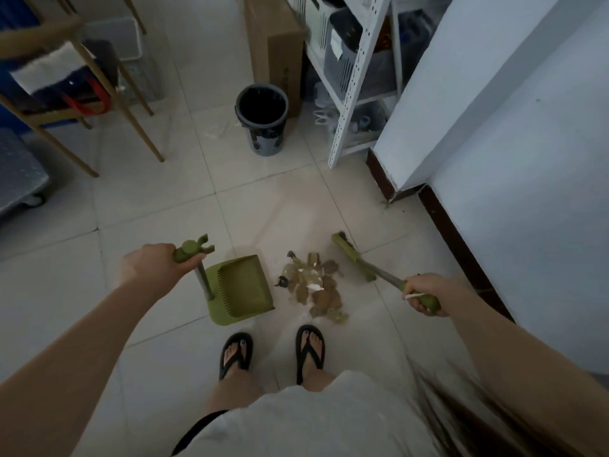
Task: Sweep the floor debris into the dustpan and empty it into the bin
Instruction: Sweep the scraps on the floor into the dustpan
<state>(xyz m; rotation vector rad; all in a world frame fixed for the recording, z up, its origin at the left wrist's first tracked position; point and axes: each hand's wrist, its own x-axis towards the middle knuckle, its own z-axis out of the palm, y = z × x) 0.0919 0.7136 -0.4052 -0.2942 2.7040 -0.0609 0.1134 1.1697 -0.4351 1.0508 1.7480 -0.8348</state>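
Single head-worn view looks steeply down, from standing height, at tiled floor [263,209]

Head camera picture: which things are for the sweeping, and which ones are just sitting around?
For the job:
- broom, held by the right hand
- dustpan, its handle held by the left hand
- debris pile
- bin

Just sitting around:
- cardboard box
- white shelf rack
- wooden chair
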